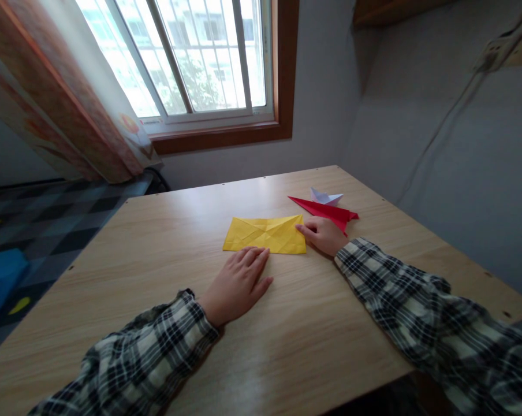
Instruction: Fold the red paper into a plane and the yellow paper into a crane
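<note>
A sheet of yellow paper (265,232), folded into a rectangle and marked with diagonal creases, lies on the wooden table (178,231). My left hand (239,283) rests flat at its near edge, fingers stretched out and fingertips touching the paper. At the paper's right end, my right hand (324,234) pinches the edge between thumb and fingers. Just beyond that hand lies a red paper plane (325,211), partly covered by it. Behind the plane sits a white paper boat (325,197).
A window (209,58) with a brown frame is beyond the table, and a patterned curtain (70,86) hangs at left. On the checked surface at left lies a blue object (3,277). A cable (438,127) runs down the right wall from a socket (495,55).
</note>
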### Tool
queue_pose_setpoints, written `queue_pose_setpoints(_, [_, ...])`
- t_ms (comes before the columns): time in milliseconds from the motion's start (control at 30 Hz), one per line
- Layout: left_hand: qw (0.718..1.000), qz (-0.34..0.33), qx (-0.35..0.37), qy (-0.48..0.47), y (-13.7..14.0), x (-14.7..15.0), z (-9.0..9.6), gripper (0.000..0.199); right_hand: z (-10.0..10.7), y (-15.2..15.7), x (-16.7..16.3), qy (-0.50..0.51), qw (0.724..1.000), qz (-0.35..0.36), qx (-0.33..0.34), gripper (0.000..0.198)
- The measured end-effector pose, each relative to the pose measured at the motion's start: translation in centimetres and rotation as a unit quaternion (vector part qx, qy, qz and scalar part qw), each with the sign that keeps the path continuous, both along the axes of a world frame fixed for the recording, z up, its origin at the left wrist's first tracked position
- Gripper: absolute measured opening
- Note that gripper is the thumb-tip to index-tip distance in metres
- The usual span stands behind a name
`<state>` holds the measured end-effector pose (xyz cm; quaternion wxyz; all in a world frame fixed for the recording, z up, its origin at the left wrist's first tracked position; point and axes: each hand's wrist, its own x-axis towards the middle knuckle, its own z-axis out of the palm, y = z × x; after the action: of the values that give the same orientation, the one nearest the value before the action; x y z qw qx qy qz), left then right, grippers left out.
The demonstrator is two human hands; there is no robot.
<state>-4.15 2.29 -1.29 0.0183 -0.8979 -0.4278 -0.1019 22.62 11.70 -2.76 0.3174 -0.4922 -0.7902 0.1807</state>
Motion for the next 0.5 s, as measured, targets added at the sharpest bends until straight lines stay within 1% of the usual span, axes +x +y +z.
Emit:
queue_pose_setpoints(133, [1.0,-0.004,0.006,0.007,-0.01,-0.02,0.24,0.053,-0.08,0.16,0.12,0.06,0.997,-0.044,0.021,0.048])
queue_pose_setpoints(267, [1.0,-0.008,0.012,0.008,0.02,-0.13,0.14,0.052,-0.07,0.1,0.04,0.088,0.993,-0.058,0.054,0.045])
queue_pose_setpoints(333, [1.0,-0.008,0.015,0.01,0.02,-0.15,0.07,0.053,0.06,-0.05,-0.09,0.088,0.992,-0.047,0.081,0.04])
queue_pose_setpoints(400, [1.0,-0.009,0.015,0.016,0.02,-0.16,0.04,0.053,0.21,-0.27,-0.26,0.088,0.991,-0.022,0.103,0.03])
queue_pose_setpoints(500, [1.0,-0.008,0.015,0.021,0.02,-0.19,0.01,0.054,0.33,-0.68,-0.49,0.081,0.988,0.051,0.118,0.015])
